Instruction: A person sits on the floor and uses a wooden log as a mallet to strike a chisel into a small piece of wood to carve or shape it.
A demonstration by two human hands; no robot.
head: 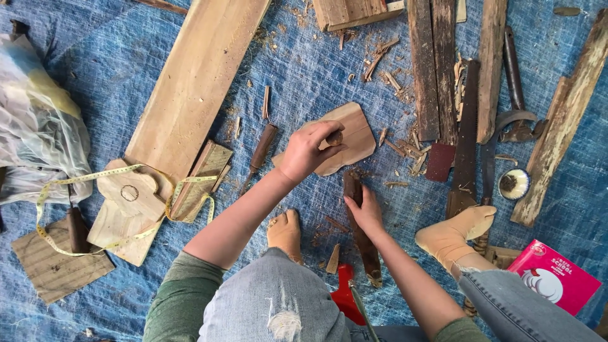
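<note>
My left hand [308, 150] is closed around a small brown tool handle, pressed upright onto a flat, curved-edged piece of light wood [352, 134] lying on the blue tarp [304, 76]. My right hand [364, 212] rests on a dark brown wooden stick [360, 233] that lies on the tarp just below the flat piece. A chisel with a brown handle [261, 151] lies left of the flat piece.
A long plank [196, 82] runs up the left. A yellow tape measure [120, 202] loops over a cut wooden shape. Dark planks, a handsaw [467, 139], an adze-like tool [514, 82], a round tin [513, 183], a pink box [555, 276], a plastic bag [38, 120] and shavings surround my feet.
</note>
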